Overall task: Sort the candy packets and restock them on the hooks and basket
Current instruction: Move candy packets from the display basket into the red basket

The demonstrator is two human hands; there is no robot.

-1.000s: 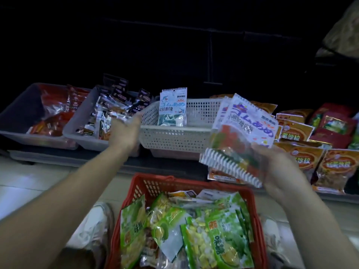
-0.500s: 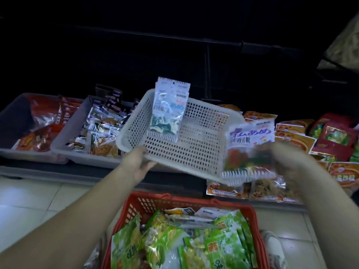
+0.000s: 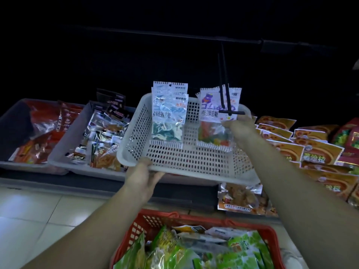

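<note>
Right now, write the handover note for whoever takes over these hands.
Left hand grips the near rim of the white basket, which is tilted up.
Right hand pinches the bear packets against the black hook; whether they are threaded on cannot be told.
Blue packets sit upright at its far wall.
Left to do: seat the bear packets, then sort the green packets in the red basket.

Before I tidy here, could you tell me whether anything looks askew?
Yes: the basket is tipped up, its near rim gripped by the left hand, unlike the flat grey bins beside it; the right hand holds packets at a hook.
</note>
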